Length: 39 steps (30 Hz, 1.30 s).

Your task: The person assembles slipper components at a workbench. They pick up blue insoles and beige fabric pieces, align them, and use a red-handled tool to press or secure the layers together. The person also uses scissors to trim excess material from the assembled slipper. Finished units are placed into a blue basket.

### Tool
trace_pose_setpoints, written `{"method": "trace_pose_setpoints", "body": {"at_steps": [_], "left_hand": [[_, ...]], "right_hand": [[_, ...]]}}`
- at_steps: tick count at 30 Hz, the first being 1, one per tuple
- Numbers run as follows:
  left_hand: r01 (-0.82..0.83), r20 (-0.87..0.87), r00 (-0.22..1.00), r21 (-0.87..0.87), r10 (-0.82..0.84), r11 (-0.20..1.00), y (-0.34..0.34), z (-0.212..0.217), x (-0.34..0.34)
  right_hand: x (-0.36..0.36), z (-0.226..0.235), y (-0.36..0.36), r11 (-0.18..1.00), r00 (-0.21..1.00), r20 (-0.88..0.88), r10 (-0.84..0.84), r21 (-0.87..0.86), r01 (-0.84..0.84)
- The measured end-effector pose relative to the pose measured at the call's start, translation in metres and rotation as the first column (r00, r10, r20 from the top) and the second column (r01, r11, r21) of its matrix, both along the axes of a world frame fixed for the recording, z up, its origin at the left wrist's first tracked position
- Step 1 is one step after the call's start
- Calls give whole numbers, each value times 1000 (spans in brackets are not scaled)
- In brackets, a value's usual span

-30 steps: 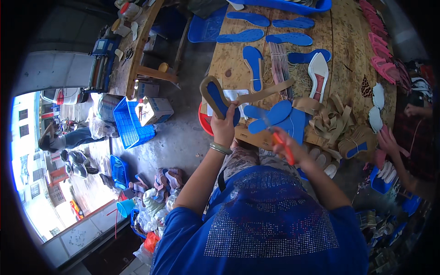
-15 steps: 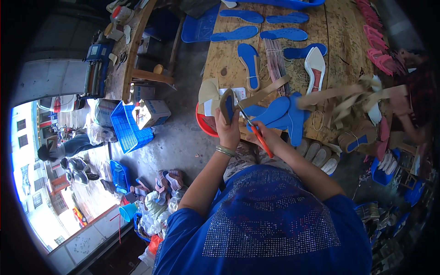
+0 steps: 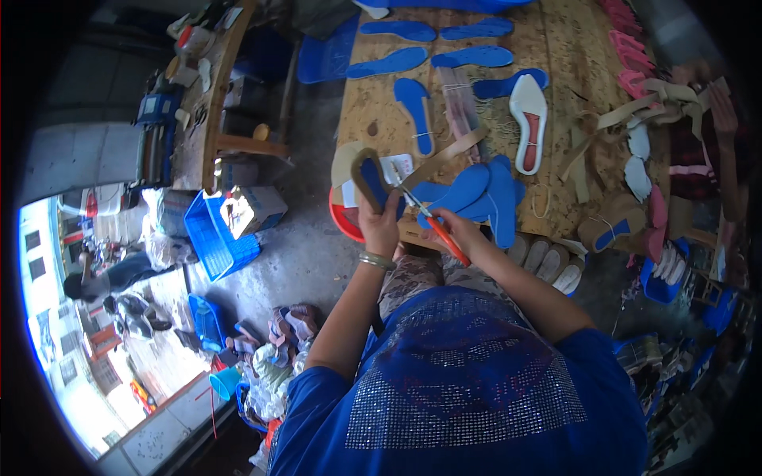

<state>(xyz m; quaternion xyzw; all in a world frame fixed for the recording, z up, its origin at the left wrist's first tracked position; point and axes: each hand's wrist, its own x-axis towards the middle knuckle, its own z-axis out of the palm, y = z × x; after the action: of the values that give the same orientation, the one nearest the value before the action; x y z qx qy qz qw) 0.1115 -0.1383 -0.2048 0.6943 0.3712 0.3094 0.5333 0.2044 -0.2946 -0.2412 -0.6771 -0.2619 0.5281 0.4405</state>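
My left hand [image 3: 379, 228] grips a blue insole [image 3: 367, 170] with a tan border, held upright near the table's front edge. A long tan strip [image 3: 448, 154] runs from beside it toward the back right. In my right hand [image 3: 464, 236] is a pair of scissors [image 3: 449, 241] with orange handles, its blades pointing at the insole and strip. Whether the blades touch the strip I cannot tell. Just beyond my hands lies a pile of blue insoles [image 3: 502, 208]. A white sole [image 3: 527, 111] with a reddish middle lies to their right.
More blue insoles [image 3: 398, 30] lie along the wooden table [image 3: 571, 103], near a bundle of thin strips [image 3: 460, 111]. A red container [image 3: 343, 222] is under its left corner. At the right, another person's hand [image 3: 721, 111] holds tan strips [image 3: 667, 94]. A blue crate [image 3: 218, 226] stands left.
The other person's tan strips have been pulled off the middle of the table, up and to the right. My hands keep hold of the insole and scissors; the view has shifted slightly.
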Motion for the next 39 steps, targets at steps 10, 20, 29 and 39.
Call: {"method": "trace_pose_setpoints", "body": {"at_steps": [10,20,29,39], "left_hand": [[133,64,991,-430,-117,893,-4,41,-9],[248,233,965,-670,-119,700,-38,70,1],[347,177,935,-627,-307,697,-54,100,15],[383,348,921,-724,-176,573,-64,121,18]], "right_hand": [[109,20,-67,886,687,681,-254,-120,447],[110,-84,-159,598,648,759,-68,-489,635],[94,36,-99,930,759,625,-182,-141,339],[-5,137,-26,854,920,-18,-392,365,371]]}}
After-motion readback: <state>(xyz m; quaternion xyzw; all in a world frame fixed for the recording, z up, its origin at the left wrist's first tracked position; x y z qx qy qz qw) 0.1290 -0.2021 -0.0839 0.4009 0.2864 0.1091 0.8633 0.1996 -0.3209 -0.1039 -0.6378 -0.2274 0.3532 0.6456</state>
